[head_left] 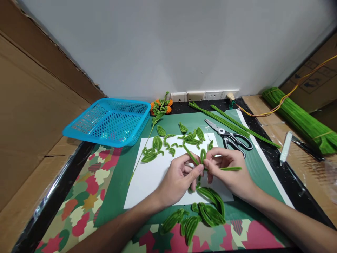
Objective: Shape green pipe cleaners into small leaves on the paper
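Both of my hands meet over a white sheet of paper (154,175). My left hand (179,177) and my right hand (228,168) pinch one green pipe cleaner (202,156) between the fingertips; it is bent into a small loop, with one end angling up left and the other sticking out to the right. Several finished small green leaf loops (184,138) lie on the paper beyond my hands. Larger green leaf shapes (207,211) lie just below my wrists.
A blue plastic basket (110,121) sits at the back left. Black-handled scissors (231,138) and long green stems (231,124) lie at the right. A flower stem with orange blooms (159,109) leans by the wall sockets. A bundle of green pipe cleaners (300,117) lies far right.
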### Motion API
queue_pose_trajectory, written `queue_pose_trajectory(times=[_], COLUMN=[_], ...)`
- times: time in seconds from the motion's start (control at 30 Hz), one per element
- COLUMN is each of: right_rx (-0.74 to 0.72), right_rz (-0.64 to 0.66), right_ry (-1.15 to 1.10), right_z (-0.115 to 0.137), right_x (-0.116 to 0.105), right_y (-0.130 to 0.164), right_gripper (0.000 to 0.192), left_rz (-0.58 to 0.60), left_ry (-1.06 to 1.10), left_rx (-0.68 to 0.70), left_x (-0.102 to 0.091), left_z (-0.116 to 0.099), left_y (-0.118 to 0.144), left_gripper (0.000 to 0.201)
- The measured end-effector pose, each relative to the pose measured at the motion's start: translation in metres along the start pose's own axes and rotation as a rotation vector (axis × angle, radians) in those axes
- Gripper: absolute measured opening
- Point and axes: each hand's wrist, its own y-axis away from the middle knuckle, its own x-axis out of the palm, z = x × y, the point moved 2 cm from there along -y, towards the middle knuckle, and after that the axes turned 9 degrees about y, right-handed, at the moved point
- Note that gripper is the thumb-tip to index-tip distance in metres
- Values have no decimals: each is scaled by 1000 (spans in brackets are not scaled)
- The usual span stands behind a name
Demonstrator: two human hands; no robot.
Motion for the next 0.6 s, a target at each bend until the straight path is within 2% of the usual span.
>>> queue_pose_trajectory(times=[0.17, 0.43, 0.6], right_rx=[14, -46, -60], right_rz=[36, 93, 117], right_ry=[-104, -130, -121], right_z=[-4, -5, -3], right_x=[2, 4, 1], right_y=[-1, -3, -8], right_gripper=[23, 23, 31], left_rz=[35, 37, -37], left_ry=[48, 25, 74], left_rx=[11, 49, 51], left_x=[1, -1, -5], left_z=[0, -1, 0], left_y=[-2, 3, 2], left_gripper=[29, 28, 36])
